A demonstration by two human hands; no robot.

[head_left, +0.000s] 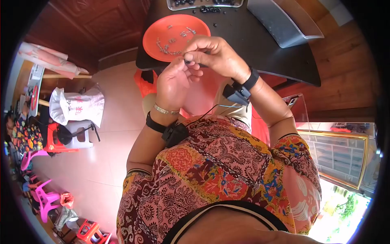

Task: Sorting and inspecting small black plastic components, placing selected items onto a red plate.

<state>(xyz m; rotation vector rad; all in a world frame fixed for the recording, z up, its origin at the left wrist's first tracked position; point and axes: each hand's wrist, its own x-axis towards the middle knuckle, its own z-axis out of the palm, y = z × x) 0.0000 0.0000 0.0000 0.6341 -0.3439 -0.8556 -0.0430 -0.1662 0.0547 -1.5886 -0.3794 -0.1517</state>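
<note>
My left hand (174, 79) and my right hand (217, 55) meet in front of the table's near edge. Between their fingertips sits a small dark round part (187, 62), too small to name more exactly. The right thumb and forefinger pinch it from above, while the left thumb and fingers close on it from below. Just beyond the hands, a round orange-red plate (156, 30) lies on the black table (243, 49), with small silvery metal pieces (164, 49) scattered over it.
A clear tray (205, 5) of black parts stands at the far edge, with loose black pieces (211, 9) near it. A grey bin (280, 22) is at the right. On the left floor are a white sack (77, 106) and a pink stool (46, 199).
</note>
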